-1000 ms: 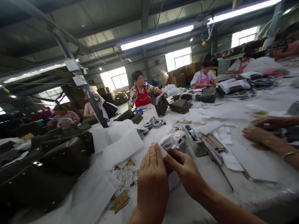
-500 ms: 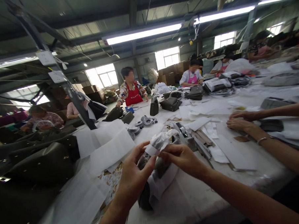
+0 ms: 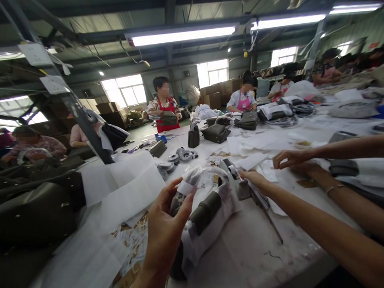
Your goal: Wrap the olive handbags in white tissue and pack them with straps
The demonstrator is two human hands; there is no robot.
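In front of me on the table lies a dark olive handbag (image 3: pixel 206 212), partly covered in thin white wrapping. Its handle is a curved, white-wrapped loop (image 3: pixel 193 174). My left hand (image 3: pixel 165 223) curls thumb and fingers around the left side of this wrapped handle, where a white paper band shows. To the right of the bag stands a grey tape dispenser (image 3: pixel 241 188). The fingertips of my right hand (image 3: pixel 255 181) are pinched together at the dispenser's upper part; what is between them is too small to see.
Olive bags (image 3: pixel 32 214) are piled at left beside white sheets (image 3: pixel 133 193) and paper scraps (image 3: pixel 129 244). Grey rolls (image 3: pixel 181 156) lie beyond the handbag. A co-worker's hands (image 3: pixel 294 158) are close on my right. Other people sit or stand across the table.
My right hand has left the wrapped handle and moved right to the tape dispenser. My left hand stays on the handle. The co-worker at right has raised one hand; a person opposite now holds a bag.
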